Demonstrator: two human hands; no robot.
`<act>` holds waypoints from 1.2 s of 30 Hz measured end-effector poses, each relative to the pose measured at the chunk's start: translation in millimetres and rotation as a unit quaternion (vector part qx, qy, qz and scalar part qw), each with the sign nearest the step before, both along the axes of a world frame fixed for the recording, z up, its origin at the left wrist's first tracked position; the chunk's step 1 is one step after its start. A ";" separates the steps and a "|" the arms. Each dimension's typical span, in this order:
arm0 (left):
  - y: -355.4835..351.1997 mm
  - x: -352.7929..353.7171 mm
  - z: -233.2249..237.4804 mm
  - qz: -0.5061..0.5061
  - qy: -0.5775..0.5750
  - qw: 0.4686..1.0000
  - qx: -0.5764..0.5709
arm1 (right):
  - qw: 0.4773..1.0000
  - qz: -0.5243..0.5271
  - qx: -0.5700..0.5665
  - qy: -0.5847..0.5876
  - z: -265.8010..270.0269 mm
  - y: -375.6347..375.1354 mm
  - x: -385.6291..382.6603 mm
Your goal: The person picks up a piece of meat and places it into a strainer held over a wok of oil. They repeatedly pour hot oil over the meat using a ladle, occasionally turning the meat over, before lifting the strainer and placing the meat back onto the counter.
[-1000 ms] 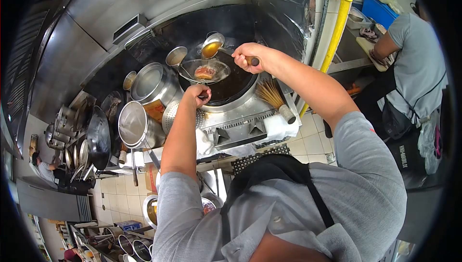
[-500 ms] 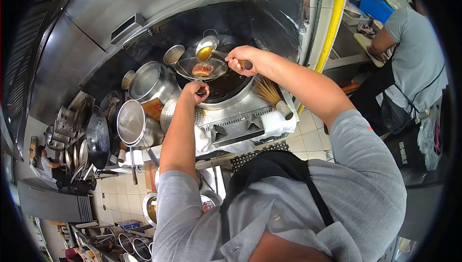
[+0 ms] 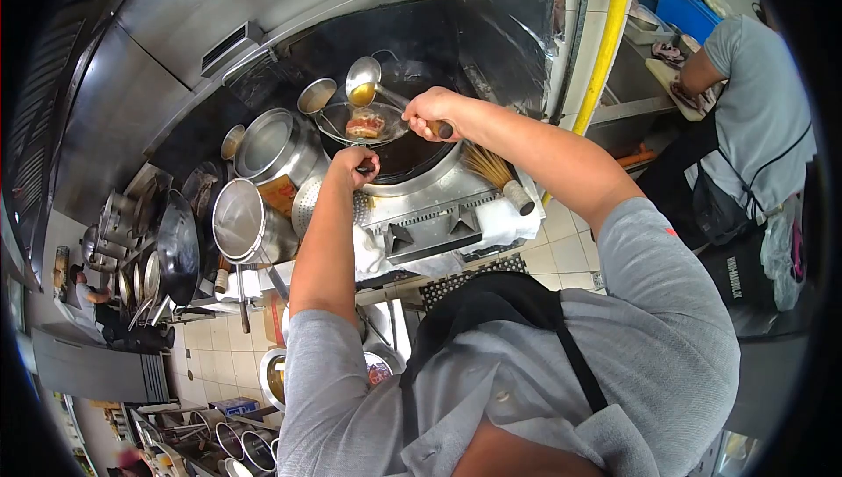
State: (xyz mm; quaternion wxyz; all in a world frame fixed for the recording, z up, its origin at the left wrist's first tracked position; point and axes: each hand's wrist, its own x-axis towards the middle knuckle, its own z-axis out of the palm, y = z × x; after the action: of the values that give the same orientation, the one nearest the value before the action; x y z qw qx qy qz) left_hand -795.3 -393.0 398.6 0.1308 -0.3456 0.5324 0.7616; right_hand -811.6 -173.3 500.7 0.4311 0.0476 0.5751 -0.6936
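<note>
A black wok (image 3: 419,154) sits in the steel stove ahead of me. My left hand (image 3: 356,167) grips the handle of a wire strainer (image 3: 386,131) held over the wok. A browned piece of food (image 3: 365,125) lies in the strainer. My right hand (image 3: 431,114) grips the wooden handle of a steel ladle (image 3: 362,81). The ladle's bowl holds amber liquid and is tipped right above the food.
Steel pots (image 3: 268,145), a lidded pot (image 3: 239,221), a perforated skimmer (image 3: 308,205) and hanging pans (image 3: 178,249) crowd the left. A bamboo brush (image 3: 494,172) and white cloth (image 3: 507,223) lie right of the wok. Another person (image 3: 745,126) works at a counter far right, by a yellow pipe (image 3: 605,30).
The ladle has swung left and lower, from above the wok's back to directly over the food in the strainer. The strainer hand shifted slightly left.
</note>
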 end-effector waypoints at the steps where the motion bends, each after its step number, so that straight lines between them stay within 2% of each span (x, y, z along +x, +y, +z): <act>1: 0.6 1.5 1.6 0.001 0.000 1.000 0.000 | 0.999 -0.001 0.020 0.042 -0.2 -0.4 4.8; 7: -7.2 0.7 -6.1 -0.009 0.005 1.000 0.003 | 0.973 0.027 0.114 0.200 -11.7 3.2 11.6; 11: -7.5 7.7 -6.4 -0.010 0.009 1.000 0.002 | 0.965 0.028 0.123 0.230 -22.8 7.1 -0.5; 14: -6.1 19.1 2.5 -0.016 0.012 1.000 -0.014 | 0.936 0.038 0.184 0.298 -44.3 7.5 -25.9; 16: -10.1 27.4 6.7 -0.016 0.008 1.000 -0.024 | 0.833 0.097 0.363 0.406 -59.2 10.8 -39.5; 17: -11.9 32.5 8.8 -0.016 0.016 1.000 -0.017 | 0.717 0.175 0.437 0.514 -69.8 15.7 -40.6; 18: -14.4 36.1 9.9 -0.017 0.025 0.999 -0.010 | 0.717 0.176 0.434 0.516 -75.6 18.3 -35.9; 20: -19.7 40.3 11.3 -0.016 0.029 0.999 -0.031 | 0.726 -0.006 0.468 0.505 -88.9 22.7 -24.6; 21: -22.5 40.6 12.0 -0.018 0.029 0.998 -0.050 | 0.726 -0.007 0.466 0.506 -96.3 25.6 -24.2; 24: -28.0 43.1 13.0 -0.025 0.028 0.994 -0.105 | 0.744 0.015 0.463 0.482 -93.9 30.3 -14.5; 25: -29.0 44.7 12.4 -0.026 0.027 0.994 -0.106 | 0.844 0.052 0.389 0.366 -86.9 34.2 -13.0; 26: -28.5 46.8 13.6 -0.032 0.027 0.991 -0.130 | 0.918 0.086 0.304 0.240 -78.8 36.8 -8.8; 27: -28.1 47.9 13.9 -0.039 0.028 0.987 -0.155 | 0.996 -0.005 0.090 -0.005 -89.6 36.1 -21.5; 28: -26.5 43.9 14.0 -0.039 0.028 0.987 -0.155 | 0.996 -0.006 0.090 -0.005 -99.7 44.5 -40.9; 29: -26.3 44.9 13.2 -0.048 0.022 0.985 -0.164 | 0.991 -0.016 -0.020 -0.131 -91.3 51.7 -41.5; 30: -26.6 45.6 12.3 -0.057 0.017 0.983 -0.173 | 0.958 -0.026 -0.130 -0.252 -84.5 57.7 -42.1; 34: -26.5 44.5 2.8 -0.066 0.007 0.982 -0.175 | 0.956 -0.032 -0.159 -0.246 -58.7 67.2 -35.3; 36: -27.5 37.6 -12.0 -0.019 0.040 0.993 -0.109 | 0.957 -0.034 -0.162 -0.239 -44.6 68.1 -34.3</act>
State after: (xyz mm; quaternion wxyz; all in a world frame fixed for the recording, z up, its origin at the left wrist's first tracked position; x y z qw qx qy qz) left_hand -757.8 -420.5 386.5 0.0861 -0.3168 0.6233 0.7097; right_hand -845.8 -105.3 456.1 0.5340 0.1612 0.3328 -0.7603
